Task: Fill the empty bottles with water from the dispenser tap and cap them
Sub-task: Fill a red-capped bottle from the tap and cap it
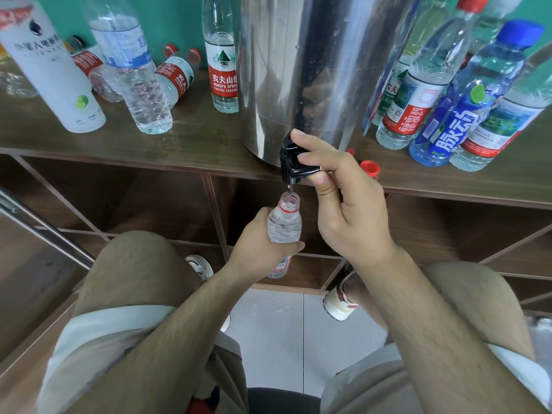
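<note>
Black plastic of the tap lever (294,162) is being pinched by the right hand (349,204), from above and below. An uncapped clear bottle (283,225) is being gripped by the left hand (257,249), its mouth under the spout (289,182). Behind, the steel dispenser (298,70) is being flanked by bottles (222,55) on the wooden shelf (194,141).

Plain indoor room, exact kind unclear: teal wall (179,22), white floor tiles (268,324), wooden cubby shelf (179,144), steel water dispenser (298,70), plastic bottles (222,64).
</note>
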Tool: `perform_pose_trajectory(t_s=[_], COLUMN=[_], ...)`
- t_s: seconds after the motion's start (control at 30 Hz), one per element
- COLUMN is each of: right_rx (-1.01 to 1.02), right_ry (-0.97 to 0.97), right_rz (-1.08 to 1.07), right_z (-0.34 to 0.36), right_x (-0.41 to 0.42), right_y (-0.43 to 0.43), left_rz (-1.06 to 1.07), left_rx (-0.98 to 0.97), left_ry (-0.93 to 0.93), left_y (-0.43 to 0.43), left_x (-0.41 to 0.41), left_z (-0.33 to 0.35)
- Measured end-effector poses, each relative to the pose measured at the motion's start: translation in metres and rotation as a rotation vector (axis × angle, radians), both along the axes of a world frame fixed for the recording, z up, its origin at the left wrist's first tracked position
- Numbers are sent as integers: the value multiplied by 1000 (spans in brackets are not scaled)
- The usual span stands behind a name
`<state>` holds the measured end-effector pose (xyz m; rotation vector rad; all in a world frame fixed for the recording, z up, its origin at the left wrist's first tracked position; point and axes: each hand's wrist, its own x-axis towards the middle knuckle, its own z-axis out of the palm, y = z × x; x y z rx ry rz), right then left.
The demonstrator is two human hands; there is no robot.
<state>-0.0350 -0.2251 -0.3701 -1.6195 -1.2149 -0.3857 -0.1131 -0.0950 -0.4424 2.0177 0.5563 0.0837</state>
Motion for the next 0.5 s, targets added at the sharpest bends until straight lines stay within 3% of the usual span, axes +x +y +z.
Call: perform_pose_trajectory(t_s=[0.33,0.5], right_rx=[61,13], right_ry=[67,129], right_rz=[-185,-153], right_z=[28,19], right_x=[-2,-1], right_y=[21,13], left_rz=[10,9], left_rx=[-33,4], left_ry=[-34,-42], left_y=[2,3], left_x=[-1,1], left_z=[-2,-2])
